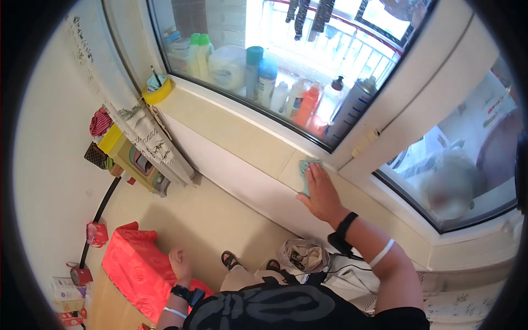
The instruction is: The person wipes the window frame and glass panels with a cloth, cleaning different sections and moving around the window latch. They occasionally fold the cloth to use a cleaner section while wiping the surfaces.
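My right hand (323,195) reaches out to the pale tiled windowsill (236,132), just below the window frame. Under its fingers lies a small light-green cloth (306,169), pressed flat against the sill, part of it showing beside the fingertips. Down at the lower left, my left hand (180,265) hangs near a shiny red cloth cover (135,264) with a rose pattern. Its fingers are loosely curled, and I see nothing in them.
Bottles and spray cans (267,77) stand behind the window glass. A yellow tape roll (158,93) sits at the sill's far left end, near a white patterned curtain (132,110). A bag (302,256) is on the floor beside my feet, with a black cable close by.
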The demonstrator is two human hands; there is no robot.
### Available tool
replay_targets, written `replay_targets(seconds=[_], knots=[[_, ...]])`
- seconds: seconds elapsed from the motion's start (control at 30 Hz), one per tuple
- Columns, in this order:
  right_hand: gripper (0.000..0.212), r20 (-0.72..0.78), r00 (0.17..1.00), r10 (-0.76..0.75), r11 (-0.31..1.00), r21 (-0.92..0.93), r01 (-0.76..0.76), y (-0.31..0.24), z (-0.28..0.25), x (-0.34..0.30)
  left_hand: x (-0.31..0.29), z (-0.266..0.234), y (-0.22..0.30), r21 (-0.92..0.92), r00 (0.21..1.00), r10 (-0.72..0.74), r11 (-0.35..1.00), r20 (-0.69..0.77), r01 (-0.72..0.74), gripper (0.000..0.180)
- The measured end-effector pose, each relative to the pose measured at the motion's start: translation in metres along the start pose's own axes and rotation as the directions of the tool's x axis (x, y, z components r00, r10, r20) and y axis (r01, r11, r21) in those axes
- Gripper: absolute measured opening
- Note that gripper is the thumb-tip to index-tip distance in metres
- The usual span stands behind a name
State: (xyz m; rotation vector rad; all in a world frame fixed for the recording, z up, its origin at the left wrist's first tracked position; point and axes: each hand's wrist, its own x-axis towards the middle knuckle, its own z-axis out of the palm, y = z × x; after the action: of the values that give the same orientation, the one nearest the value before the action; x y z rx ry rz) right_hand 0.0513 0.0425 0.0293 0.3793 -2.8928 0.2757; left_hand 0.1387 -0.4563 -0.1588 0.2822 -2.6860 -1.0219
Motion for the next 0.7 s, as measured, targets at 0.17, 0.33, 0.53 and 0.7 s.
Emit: replay_targets(seconds=[0.17, 0.33, 0.53, 0.7], knots=[[0.075, -0.066, 0.998, -0.016, 1.0, 0.017, 0.017, -0.035, 0.034, 0.076, -0.009, -0.011, -0.042, -0.002, 0.989, -0.145, 0.989, -0.027, 0.145, 0.02], [0.074, -0.071, 0.997, -0.022, 1.0, -0.006, 0.022, -0.072, 0.061, 0.147, -0.004, -0.03, -0.078, 0.011, 0.977, -0.203, 0.979, -0.068, 0.204, 0.018], [0.074, -0.046, 0.998, -0.035, 0.999, -0.003, 0.035, -0.109, 0.088, 0.22, 0.0, -0.055, -0.129, 0.024, 0.897, -0.439, 0.898, -0.049, 0.44, 0.016], [0.074, -0.062, 0.996, -0.067, 0.997, -0.039, 0.065, -0.127, 0.111, 0.274, -0.003, -0.062, -0.155, -0.04, 0.847, -0.527, 0.85, -0.075, 0.525, 0.012]])
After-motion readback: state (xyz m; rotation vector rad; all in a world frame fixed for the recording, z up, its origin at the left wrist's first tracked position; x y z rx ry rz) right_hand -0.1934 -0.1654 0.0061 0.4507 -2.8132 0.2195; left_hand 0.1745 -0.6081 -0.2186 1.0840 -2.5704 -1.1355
